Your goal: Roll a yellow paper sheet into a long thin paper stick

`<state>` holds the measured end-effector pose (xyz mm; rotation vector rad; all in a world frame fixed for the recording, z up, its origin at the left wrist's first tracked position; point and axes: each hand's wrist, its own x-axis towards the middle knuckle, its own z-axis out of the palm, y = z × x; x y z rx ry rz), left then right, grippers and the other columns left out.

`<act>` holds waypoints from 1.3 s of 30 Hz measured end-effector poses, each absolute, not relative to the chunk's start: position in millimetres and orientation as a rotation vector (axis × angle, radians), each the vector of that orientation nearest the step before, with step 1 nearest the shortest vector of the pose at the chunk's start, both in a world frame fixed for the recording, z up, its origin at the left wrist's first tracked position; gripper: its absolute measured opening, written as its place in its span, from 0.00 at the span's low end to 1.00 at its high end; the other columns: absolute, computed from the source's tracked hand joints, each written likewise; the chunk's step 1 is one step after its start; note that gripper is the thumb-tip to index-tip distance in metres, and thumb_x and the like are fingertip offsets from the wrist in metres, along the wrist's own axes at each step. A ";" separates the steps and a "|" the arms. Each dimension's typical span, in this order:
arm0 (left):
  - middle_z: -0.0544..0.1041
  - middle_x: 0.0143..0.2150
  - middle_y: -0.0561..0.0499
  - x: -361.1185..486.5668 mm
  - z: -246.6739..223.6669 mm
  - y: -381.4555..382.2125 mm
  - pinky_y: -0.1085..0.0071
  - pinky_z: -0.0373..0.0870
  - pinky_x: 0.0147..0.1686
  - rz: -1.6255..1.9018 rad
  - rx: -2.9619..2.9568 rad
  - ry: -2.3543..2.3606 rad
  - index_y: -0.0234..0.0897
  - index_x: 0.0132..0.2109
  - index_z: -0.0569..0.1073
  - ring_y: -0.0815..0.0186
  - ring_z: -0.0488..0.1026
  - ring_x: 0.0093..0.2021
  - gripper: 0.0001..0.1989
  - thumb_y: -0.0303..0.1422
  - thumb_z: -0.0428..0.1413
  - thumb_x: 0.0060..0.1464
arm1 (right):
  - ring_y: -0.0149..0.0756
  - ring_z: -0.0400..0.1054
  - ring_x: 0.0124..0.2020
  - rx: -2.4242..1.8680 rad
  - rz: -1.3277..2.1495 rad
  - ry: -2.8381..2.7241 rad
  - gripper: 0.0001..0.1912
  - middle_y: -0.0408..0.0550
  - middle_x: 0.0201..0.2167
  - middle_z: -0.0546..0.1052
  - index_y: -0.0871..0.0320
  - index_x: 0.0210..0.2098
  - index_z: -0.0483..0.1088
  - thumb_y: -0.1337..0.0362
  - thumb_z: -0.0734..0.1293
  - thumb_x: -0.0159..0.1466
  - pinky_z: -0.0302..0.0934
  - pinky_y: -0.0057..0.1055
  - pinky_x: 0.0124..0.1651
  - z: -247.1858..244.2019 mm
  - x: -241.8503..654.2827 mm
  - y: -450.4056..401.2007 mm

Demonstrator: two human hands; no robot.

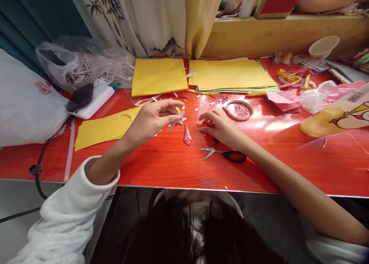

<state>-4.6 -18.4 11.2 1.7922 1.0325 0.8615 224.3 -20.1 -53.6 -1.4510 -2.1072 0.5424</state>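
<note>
Between the thumb and fingers of my left hand (161, 117) is a thin white paper strip (176, 120), held just above the table. My right hand (220, 128) rests low over the red tabletop, its fingers curled around a small dark red piece (205, 130) that they partly hide. Between both hands lies a pointed, folded red paper piece (187, 135). Open scissors with black handles (235, 156) lie just below my right hand, blades toward the left. Beyond that hand is a round, clear-rimmed dish (239, 110) with red flakes in it.
Yellow paper stacks (159, 76) lie at the back, with more yellow sheets (100, 128) at left. White scraps (196, 109) are scattered midway. A phone (81, 98) and plastic bags (25, 102) stand left. Pink paper (284, 100) and a yellow-patterned cup (331, 117) are right.
</note>
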 end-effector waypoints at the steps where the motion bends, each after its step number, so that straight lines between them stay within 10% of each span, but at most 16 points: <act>1: 0.76 0.33 0.50 -4.9 11.9 -18.9 0.75 0.70 0.32 0.843 1.786 1.036 0.34 0.44 0.73 0.69 0.75 0.33 0.12 0.30 0.57 0.51 | 0.35 0.65 0.37 -1.453 0.585 -2.058 0.14 0.49 0.36 0.68 0.59 0.44 0.68 0.65 0.65 0.58 0.61 0.34 0.42 -54.6 225.3 -19.2; 11: 0.72 0.28 0.53 -5.9 14.0 -16.0 0.75 0.68 0.32 0.916 1.698 0.921 0.33 0.31 0.71 0.73 0.69 0.28 0.08 0.33 0.61 0.47 | 0.29 0.65 0.27 -1.221 0.975 -1.562 0.08 0.43 0.25 0.69 0.60 0.33 0.71 0.62 0.66 0.58 0.62 0.30 0.34 -31.5 225.1 -25.1; 22: 0.74 0.42 0.50 -5.2 6.9 -14.3 0.72 0.71 0.40 0.921 1.729 0.906 0.37 0.39 0.72 0.68 0.72 0.41 0.09 0.33 0.59 0.49 | 0.33 0.73 0.41 -1.163 1.415 -1.194 0.11 0.50 0.40 0.76 0.60 0.39 0.72 0.62 0.68 0.59 0.65 0.32 0.52 -23.7 212.0 -39.7; 30: 0.69 0.54 0.49 -5.7 10.9 -18.2 0.73 0.72 0.39 0.829 1.733 0.874 0.40 0.45 0.72 0.67 0.72 0.43 0.13 0.30 0.58 0.50 | 0.32 0.75 0.33 -1.125 1.499 -1.163 0.11 0.49 0.31 0.78 0.61 0.37 0.71 0.60 0.68 0.58 0.71 0.29 0.42 -24.2 210.7 -42.8; 39: 0.74 0.35 0.53 -4.6 9.4 -17.5 0.71 0.71 0.37 0.973 1.732 0.832 0.40 0.37 0.73 0.70 0.72 0.36 0.06 0.31 0.59 0.50 | 0.33 0.75 0.34 -1.149 1.437 -1.226 0.10 0.49 0.33 0.79 0.61 0.39 0.72 0.63 0.67 0.59 0.70 0.31 0.45 -20.7 207.8 -46.3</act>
